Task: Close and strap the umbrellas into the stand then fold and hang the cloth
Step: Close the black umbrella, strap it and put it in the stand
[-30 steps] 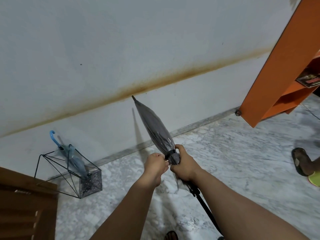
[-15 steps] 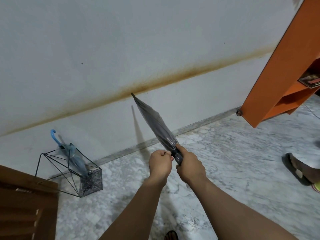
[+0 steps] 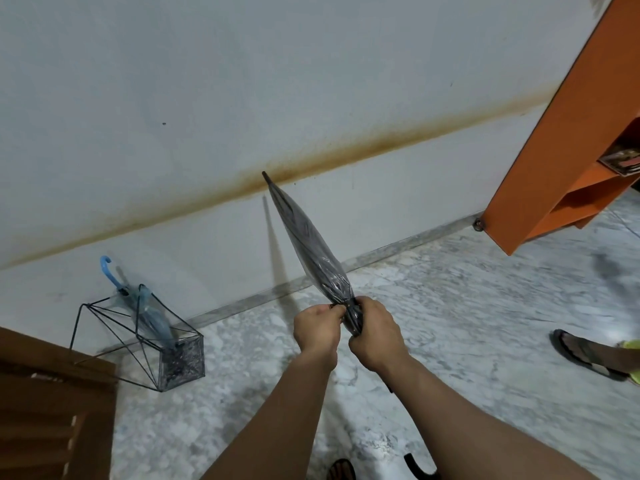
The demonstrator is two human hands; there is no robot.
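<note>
Both my hands, left point(image 3: 317, 327) and right point(image 3: 375, 336), clench the grey umbrella point(image 3: 311, 247) near its strap, tip pointing up from them toward the wall point(image 3: 207, 98).

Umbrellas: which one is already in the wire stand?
The blue umbrella with the blue hooked handle, leaning in the wire stand by the wall. The grey umbrella is out of it, gripped by the left hand and right hand.

even, moderately bright indoor light. the closed grey umbrella point(image 3: 313, 247) casts a thin, soft-edged shadow on the white wall point(image 3: 207, 81) to its left, indicating light from the right. mild sheen on the marble floor point(image 3: 467, 306). wide-angle bending tilts the orange shelf unit point(image 3: 554, 133). motion smear at right edge; centre acceptably sharp.
</note>
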